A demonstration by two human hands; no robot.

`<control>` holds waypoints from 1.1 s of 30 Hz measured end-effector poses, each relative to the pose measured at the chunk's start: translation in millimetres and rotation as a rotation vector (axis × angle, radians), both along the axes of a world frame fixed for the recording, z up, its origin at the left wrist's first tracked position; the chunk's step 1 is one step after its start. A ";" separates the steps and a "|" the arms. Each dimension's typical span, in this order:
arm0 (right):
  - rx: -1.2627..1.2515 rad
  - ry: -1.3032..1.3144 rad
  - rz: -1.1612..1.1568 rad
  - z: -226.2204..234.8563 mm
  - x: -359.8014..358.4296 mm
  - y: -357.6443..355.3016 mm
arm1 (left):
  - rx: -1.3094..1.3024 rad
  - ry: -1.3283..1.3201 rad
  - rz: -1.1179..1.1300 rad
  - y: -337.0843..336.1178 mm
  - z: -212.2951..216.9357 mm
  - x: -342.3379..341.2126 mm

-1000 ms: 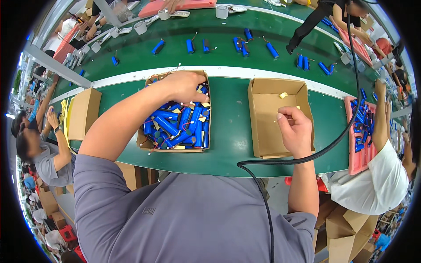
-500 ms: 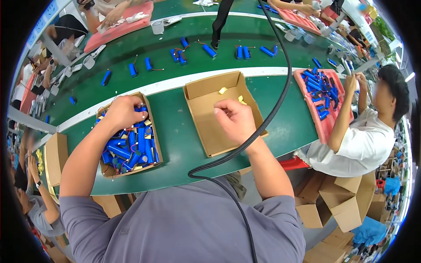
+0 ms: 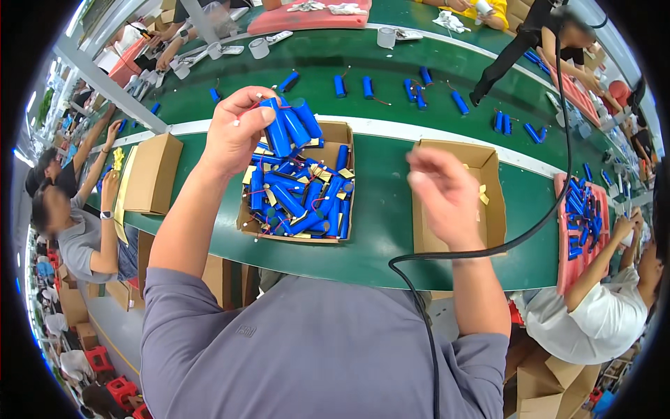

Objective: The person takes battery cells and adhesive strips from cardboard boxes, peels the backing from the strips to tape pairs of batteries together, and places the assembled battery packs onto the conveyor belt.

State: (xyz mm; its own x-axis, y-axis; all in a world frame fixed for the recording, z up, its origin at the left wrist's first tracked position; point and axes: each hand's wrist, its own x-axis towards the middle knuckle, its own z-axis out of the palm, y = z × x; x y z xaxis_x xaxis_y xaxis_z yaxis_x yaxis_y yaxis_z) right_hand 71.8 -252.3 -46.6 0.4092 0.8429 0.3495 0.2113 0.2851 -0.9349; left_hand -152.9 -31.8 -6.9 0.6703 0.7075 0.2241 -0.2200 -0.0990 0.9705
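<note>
My left hand [image 3: 236, 133] holds a bundle of blue cylindrical battery cells [image 3: 289, 124] lifted just above a cardboard box [image 3: 339, 136] that is full of the same blue cells with red wires and yellow tabs. My right hand [image 3: 444, 194] hovers blurred over a second cardboard box [image 3: 493, 209], which holds only a few yellow scraps; its fingers are loosely curled with nothing seen in them. Both boxes stand on a green bench [image 3: 380, 237] in front of me.
A black cable [image 3: 488, 248] loops over the right box. Behind runs a green conveyor [image 3: 314, 63] with scattered blue cells. A closed cardboard box [image 3: 150, 174] stands at left. Seated people work at left and right; a pink tray [image 3: 562, 230] of cells lies at right.
My left hand has risen out of the full box with a bundle of cells. My right hand has lifted off the near-empty box and moved toward the left.
</note>
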 end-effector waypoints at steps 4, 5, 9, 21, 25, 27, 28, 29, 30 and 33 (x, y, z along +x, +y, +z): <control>-0.074 -0.065 0.253 23.0 -35.5 50.8 | -0.194 -0.166 -0.154 -9.5 6.3 6.7; -0.058 -0.085 0.259 24.0 -42.4 58.8 | -0.235 -0.224 -0.256 -14.1 11.1 12.2; 0.033 0.301 0.460 16.4 -67.8 82.7 | -0.419 -0.370 -0.469 -25.2 13.7 21.4; 0.045 0.105 0.094 22.2 -60.8 51.4 | -0.495 -0.224 -0.309 -54.5 0.7 38.8; -0.038 -0.513 -0.222 34.4 -59.2 41.7 | -0.652 -0.223 -0.320 -65.7 -18.1 42.1; -0.072 -0.566 -0.242 33.3 -58.8 40.5 | -0.636 -0.217 -0.257 -78.8 -17.9 45.6; -0.106 -0.618 -0.260 32.6 -58.5 39.9 | -0.638 -0.217 -0.257 -81.8 -17.0 48.2; -0.108 -0.619 -0.259 32.7 -57.8 38.4 | -0.545 -0.135 -0.195 -83.7 -16.8 50.0; -0.096 -0.619 -0.206 33.9 -57.1 35.8 | -0.450 -0.053 -0.132 -86.3 -15.5 51.4; -0.033 -0.365 -0.029 27.4 -53.7 31.4 | -0.495 -0.086 -0.148 -85.3 -12.4 49.6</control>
State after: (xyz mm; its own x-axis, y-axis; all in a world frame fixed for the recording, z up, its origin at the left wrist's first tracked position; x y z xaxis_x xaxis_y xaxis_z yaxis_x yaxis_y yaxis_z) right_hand 18.0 -220.9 -19.2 0.2866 0.8460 0.4496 0.5404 0.2448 -0.8050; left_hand -103.3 -117.1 -19.3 0.7652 0.6415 -0.0543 -0.2778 0.4051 0.8710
